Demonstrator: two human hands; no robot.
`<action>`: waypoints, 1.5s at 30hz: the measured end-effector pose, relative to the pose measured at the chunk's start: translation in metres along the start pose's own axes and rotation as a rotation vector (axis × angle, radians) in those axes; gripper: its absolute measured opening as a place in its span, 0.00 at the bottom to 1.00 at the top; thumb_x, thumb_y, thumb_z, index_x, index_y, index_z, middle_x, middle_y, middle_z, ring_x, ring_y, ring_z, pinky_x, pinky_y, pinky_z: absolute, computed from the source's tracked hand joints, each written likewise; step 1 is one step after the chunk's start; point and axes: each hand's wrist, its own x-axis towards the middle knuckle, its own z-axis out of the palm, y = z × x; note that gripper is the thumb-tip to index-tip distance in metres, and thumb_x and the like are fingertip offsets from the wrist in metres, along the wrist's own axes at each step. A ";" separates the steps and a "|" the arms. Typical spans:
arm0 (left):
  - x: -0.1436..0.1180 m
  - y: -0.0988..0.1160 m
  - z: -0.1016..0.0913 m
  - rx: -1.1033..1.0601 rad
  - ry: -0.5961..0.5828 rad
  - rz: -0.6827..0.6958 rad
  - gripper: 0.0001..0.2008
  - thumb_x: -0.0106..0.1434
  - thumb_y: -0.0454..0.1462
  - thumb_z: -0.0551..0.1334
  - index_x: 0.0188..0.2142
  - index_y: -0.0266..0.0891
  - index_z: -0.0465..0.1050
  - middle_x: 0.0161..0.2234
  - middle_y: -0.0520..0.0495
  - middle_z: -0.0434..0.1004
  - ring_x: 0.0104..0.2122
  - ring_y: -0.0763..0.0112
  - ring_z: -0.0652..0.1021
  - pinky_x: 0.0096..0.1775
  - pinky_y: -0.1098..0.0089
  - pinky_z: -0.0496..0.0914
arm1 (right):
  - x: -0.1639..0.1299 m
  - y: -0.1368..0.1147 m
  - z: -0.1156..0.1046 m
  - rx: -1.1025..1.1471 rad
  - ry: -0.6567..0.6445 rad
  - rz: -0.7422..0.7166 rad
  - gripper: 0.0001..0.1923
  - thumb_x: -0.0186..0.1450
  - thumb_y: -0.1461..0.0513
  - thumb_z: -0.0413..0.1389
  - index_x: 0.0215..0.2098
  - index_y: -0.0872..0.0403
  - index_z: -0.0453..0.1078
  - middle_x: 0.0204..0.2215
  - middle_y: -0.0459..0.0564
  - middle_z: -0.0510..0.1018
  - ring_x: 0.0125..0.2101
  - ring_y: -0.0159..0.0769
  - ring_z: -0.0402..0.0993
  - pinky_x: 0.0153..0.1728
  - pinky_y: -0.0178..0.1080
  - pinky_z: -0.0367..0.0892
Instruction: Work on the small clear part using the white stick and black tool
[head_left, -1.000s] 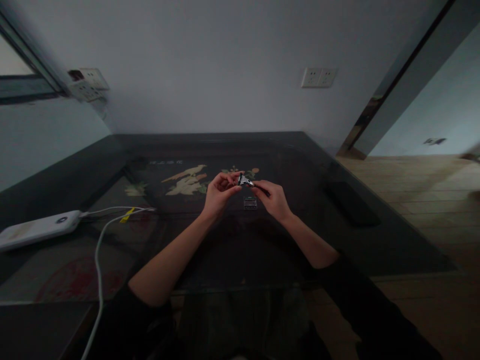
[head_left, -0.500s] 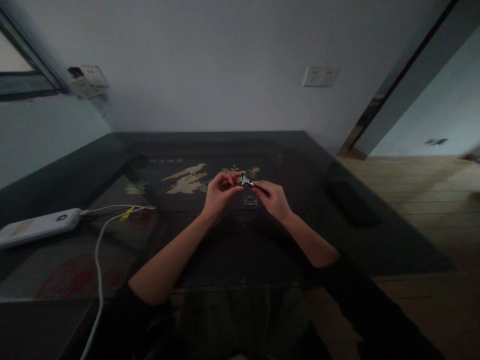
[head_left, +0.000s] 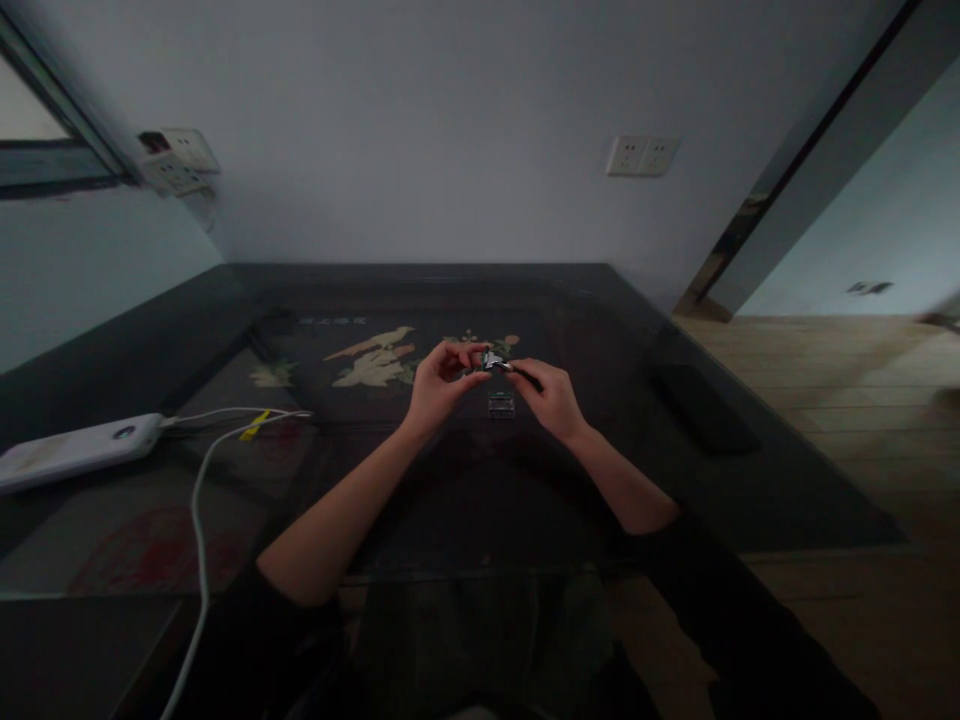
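Observation:
My right hand (head_left: 551,398) is closed round the dark handle of a razor (head_left: 498,362) with a silver neck. The razor's head points left, toward my left hand (head_left: 442,385). The thumb and fingertips of that hand pinch the small dark, greenish blade head from above and below. Just under the razor, a small clear plastic case (head_left: 501,405) lies on the dark table (head_left: 465,500). Details of the blade head are too small and dim to make out.
On the left lies a white power bank (head_left: 82,452) with a white cable (head_left: 199,510) carrying a yellow tag (head_left: 255,426). A black flat phone-like object (head_left: 703,408) rests at the right. Behind the table is a wall with a socket (head_left: 643,156).
The razor's silver neck and head have tilted slightly between my fingers. Both hands keep nearly the same place and grip.

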 end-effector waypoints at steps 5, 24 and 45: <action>0.000 -0.003 -0.001 0.016 -0.008 0.017 0.16 0.49 0.35 0.73 0.29 0.39 0.65 0.40 0.43 0.79 0.49 0.60 0.77 0.53 0.58 0.69 | 0.001 0.000 -0.001 0.005 0.020 0.014 0.12 0.68 0.56 0.54 0.40 0.53 0.77 0.37 0.54 0.83 0.38 0.43 0.79 0.41 0.45 0.72; 0.005 -0.004 -0.013 0.194 -0.134 -0.056 0.18 0.50 0.35 0.71 0.43 0.39 0.77 0.45 0.42 0.79 0.44 0.63 0.77 0.48 0.62 0.71 | 0.002 0.008 -0.007 0.016 -0.036 -0.003 0.12 0.67 0.56 0.55 0.40 0.53 0.78 0.37 0.54 0.83 0.38 0.42 0.79 0.41 0.43 0.72; 0.008 -0.007 -0.026 0.667 -0.256 0.171 0.18 0.54 0.37 0.71 0.45 0.38 0.76 0.41 0.43 0.81 0.41 0.66 0.78 0.43 0.65 0.73 | 0.000 0.017 -0.007 -0.075 -0.118 0.027 0.12 0.67 0.58 0.55 0.41 0.53 0.79 0.39 0.55 0.84 0.39 0.44 0.80 0.42 0.46 0.73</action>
